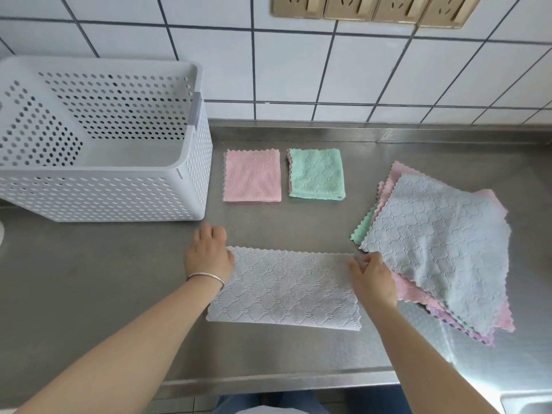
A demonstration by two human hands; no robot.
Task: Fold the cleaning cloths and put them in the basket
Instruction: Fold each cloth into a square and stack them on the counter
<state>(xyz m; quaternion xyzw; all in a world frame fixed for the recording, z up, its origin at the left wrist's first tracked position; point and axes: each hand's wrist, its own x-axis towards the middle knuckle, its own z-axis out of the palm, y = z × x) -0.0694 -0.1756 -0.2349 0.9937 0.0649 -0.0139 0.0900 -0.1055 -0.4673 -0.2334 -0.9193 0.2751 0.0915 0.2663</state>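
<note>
1. Two small folded squares, a pink textured cleaning cloth [252, 175] and a mint-green one [316, 174], lie side by side on the brushed stainless-steel counter [119, 294], just right of the white perforated plastic basket [191, 186]. Neither is in the basket; its visible floor shows nothing inside.
2. In hand: a pale grey diamond-weave cloth [283, 289], already a long rectangle, so likely halved once. Next fold probably end to end.
3. Left hand [208, 256] rests on the cloth's left end, fingers curled at the far corner; seems to grip it, not certain. Right hand [373, 279] pinches the right edge near the far corner.
4. Left to do: a loose stack of unfolded cloths [439, 249] at right, grey on top, with pink, green and purple beneath. Well under halfway, by my reading.
5. Surroundings: white tiled wall [298, 70] with dark grout; beige wall sockets [373, 8] above. Silver bangle [206, 276] on left wrist.
</note>
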